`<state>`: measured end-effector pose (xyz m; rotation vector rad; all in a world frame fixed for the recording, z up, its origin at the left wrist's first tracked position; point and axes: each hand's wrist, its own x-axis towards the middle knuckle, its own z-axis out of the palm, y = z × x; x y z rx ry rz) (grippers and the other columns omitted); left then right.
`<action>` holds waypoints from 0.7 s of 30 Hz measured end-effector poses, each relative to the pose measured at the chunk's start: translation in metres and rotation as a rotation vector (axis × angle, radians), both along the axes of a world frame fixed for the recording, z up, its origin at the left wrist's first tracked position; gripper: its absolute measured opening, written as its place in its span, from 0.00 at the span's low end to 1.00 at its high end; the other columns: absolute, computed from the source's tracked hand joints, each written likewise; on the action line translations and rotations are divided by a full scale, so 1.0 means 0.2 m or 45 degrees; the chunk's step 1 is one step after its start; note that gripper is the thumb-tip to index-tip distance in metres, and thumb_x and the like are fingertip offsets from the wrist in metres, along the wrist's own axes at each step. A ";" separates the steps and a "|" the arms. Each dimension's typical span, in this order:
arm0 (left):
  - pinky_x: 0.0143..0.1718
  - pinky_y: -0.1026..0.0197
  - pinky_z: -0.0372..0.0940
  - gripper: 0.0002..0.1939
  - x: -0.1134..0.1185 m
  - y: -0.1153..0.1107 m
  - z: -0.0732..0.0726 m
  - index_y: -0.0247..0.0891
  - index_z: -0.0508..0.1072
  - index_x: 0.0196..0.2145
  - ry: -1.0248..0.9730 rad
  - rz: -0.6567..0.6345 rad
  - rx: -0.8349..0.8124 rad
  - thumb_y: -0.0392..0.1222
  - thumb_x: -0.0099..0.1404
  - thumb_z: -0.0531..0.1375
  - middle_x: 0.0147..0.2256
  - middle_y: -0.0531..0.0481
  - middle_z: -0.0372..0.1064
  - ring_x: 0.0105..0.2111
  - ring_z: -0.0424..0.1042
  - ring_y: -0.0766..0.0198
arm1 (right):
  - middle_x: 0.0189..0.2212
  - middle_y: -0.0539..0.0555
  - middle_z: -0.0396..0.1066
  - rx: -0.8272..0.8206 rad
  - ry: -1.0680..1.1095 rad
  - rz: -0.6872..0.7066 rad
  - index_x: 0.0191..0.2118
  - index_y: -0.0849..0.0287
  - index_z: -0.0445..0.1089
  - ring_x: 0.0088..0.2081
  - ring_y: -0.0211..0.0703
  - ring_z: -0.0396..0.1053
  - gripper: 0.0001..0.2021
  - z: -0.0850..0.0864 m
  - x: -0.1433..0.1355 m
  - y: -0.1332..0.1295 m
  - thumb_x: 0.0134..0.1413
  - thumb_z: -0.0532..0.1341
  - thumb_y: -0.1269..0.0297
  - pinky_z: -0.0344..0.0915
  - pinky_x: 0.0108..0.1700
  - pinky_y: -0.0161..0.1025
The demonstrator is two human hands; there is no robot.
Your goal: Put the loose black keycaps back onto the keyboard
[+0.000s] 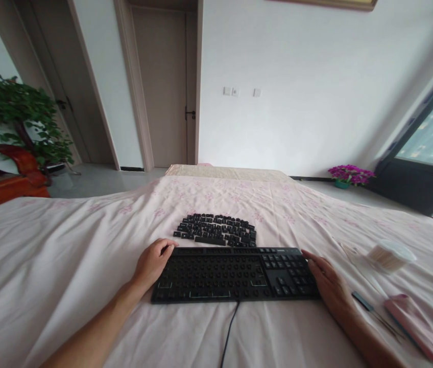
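Observation:
A black keyboard (216, 273) lies across the bed, bare of keycaps over its left and middle part, while keys remain at its right end. My left hand (155, 263) is closed on its far left corner, thumb and forefinger at the edge. Along the right edge, my right hand (327, 278) grips the other end, fingers reaching to the far corner. Just beyond the keyboard sit many loose black keycaps (216, 228) in rough rows, with a long space bar (210, 240) nearest. A black cable (230, 332) runs from the keyboard's near edge toward me.
On the right of the pale floral sheet (97, 245) are a clear tub of cotton swabs (388, 255), some loose swabs (349, 249), a dark-handled tool (362, 301) and a folded pink cloth (417, 327). A wooden armchair (28, 166) stands at left.

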<state>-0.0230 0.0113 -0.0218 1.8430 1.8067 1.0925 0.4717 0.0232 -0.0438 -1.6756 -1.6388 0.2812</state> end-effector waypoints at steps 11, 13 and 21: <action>0.46 0.60 0.63 0.15 0.00 0.00 0.00 0.44 0.76 0.36 0.006 -0.002 -0.004 0.46 0.64 0.50 0.40 0.51 0.75 0.43 0.72 0.59 | 0.50 0.54 0.69 -0.009 0.019 0.013 0.52 0.53 0.69 0.51 0.51 0.65 0.23 -0.02 0.01 0.01 0.56 0.51 0.49 0.60 0.55 0.45; 0.46 0.60 0.63 0.14 0.00 0.00 0.01 0.44 0.76 0.36 0.003 -0.004 0.002 0.46 0.64 0.50 0.40 0.51 0.75 0.43 0.72 0.59 | 0.49 0.54 0.69 -0.013 0.002 0.007 0.52 0.53 0.69 0.51 0.51 0.66 0.23 -0.02 0.02 0.02 0.56 0.51 0.49 0.60 0.55 0.46; 0.46 0.58 0.63 0.14 0.00 0.00 0.00 0.44 0.76 0.35 -0.031 -0.011 0.015 0.45 0.63 0.51 0.40 0.51 0.75 0.43 0.72 0.58 | 0.51 0.55 0.68 -0.038 -0.008 -0.008 0.53 0.52 0.68 0.51 0.51 0.65 0.23 -0.02 0.01 0.01 0.56 0.51 0.50 0.60 0.54 0.47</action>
